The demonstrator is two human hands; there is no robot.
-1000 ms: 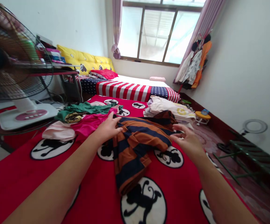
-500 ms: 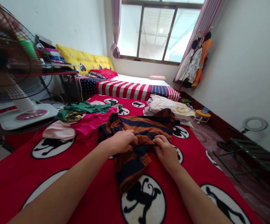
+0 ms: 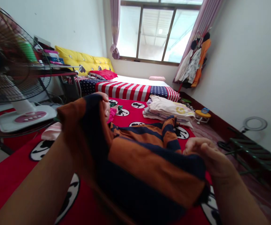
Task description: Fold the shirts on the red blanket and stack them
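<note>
A striped garment [image 3: 149,168] in brown-orange and navy is lifted and stretched wide above the red blanket [image 3: 11,190]. My left hand [image 3: 105,105] holds its raised upper left part; cloth drapes over the wrist and hides most of the fingers. At the right, my right hand [image 3: 203,153] is closed on the garment's other side, thumb and fingers pinching the edge. The near part of the cloth is blurred by motion, while its far end rests on the blanket. The garment's exact kind does not show clearly.
A pile of folded pale clothes [image 3: 168,109] lies on the blanket's far right. Behind the garment, at left, a pink cloth [image 3: 52,131] is partly visible. A fan [image 3: 20,78] stands close on the left. A green slatted stool [image 3: 257,153] stands right of the bed.
Both hands have moved apart and raised the striped garment off the blanket, spreading it toward me. The left hand went up and left, the right hand outward to the right.
</note>
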